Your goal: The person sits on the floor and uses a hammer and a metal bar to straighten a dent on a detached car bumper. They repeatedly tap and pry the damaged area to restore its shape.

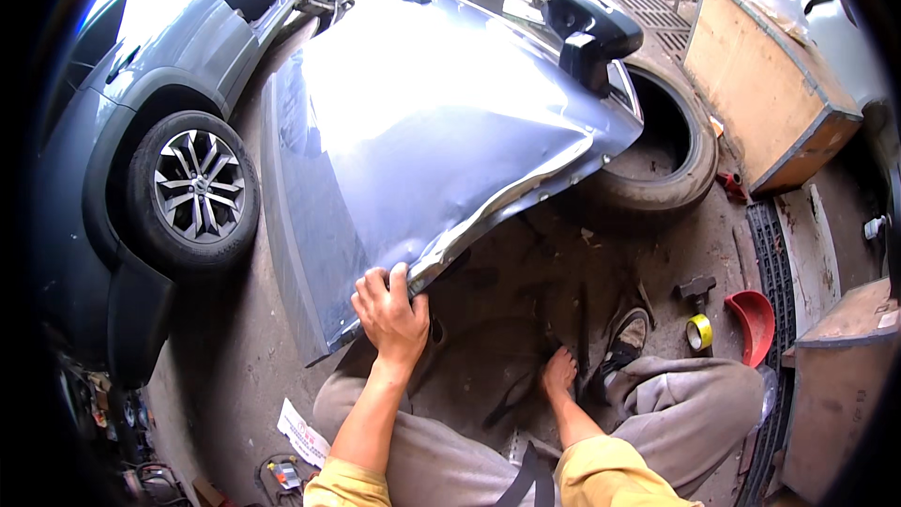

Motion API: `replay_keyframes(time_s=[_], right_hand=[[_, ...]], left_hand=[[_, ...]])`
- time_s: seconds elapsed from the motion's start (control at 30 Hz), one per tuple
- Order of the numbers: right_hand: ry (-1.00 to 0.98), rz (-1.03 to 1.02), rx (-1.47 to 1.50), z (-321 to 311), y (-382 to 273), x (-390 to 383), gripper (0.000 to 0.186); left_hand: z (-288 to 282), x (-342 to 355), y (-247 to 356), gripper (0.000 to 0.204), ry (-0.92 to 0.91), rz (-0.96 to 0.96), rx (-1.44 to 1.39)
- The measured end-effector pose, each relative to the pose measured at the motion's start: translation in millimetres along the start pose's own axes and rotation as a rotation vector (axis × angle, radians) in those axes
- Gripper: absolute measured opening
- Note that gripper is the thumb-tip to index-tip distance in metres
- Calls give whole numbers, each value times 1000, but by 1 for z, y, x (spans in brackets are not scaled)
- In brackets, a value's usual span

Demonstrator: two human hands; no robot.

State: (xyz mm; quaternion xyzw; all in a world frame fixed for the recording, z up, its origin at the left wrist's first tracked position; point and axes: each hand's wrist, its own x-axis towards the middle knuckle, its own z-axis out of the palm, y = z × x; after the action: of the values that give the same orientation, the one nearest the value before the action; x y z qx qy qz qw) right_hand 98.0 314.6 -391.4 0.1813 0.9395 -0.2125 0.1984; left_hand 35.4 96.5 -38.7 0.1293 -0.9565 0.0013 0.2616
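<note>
A dented grey-blue car door (404, 160) lies tilted before me, creased along its near right edge, with a black side mirror (596, 30) on its far end. My left hand (392, 319) grips the door's near corner, its fingers curled over the edge. Between my knees, my right hand (560, 372) is down low near the floor. Its fingers are closed beside a thin dark shape, and what they hold I cannot make out. Under the door's far right part lies a tyre (690, 178).
At the left stands a grey car (197, 38), its wheel (199, 186) near the door. To my right are a hammer head (694, 289), a yellow tape roll (698, 331), a red scoop-like piece (751, 327), a black ridged strip (774, 268) and wooden boxes (760, 84). My shoe (627, 338) rests nearby.
</note>
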Motion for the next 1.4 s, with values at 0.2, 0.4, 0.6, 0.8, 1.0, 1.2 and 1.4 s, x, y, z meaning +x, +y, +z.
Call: replay_keyframes(time_s=[0.2,0.4,0.6,0.8,1.0,1.2,1.4], right_hand=[[-81,152,575,-88,-63,-15,57],[-720,258,1832,-175,-168,-129,32],[-1347,476,2215,-264,-157,-144,29],[-1577,515,2326,-263,-165,-154,32],[-1671,469,2345,-265,-171,-143,37],[-1295,890,2327,-286,-180,-146,36],[-1773,604,2291,-278,-184,-147,37]], left_hand=[[13,6,12,46,-17,13,-62],[-7,-6,-31,42,-98,83,-142],[2,16,-26,39,-393,128,-352],[31,50,-45,45,-370,110,-402],[42,54,-39,46,-417,83,-466],[42,54,-31,40,-320,55,-443],[41,54,-35,42,-255,22,-409]])
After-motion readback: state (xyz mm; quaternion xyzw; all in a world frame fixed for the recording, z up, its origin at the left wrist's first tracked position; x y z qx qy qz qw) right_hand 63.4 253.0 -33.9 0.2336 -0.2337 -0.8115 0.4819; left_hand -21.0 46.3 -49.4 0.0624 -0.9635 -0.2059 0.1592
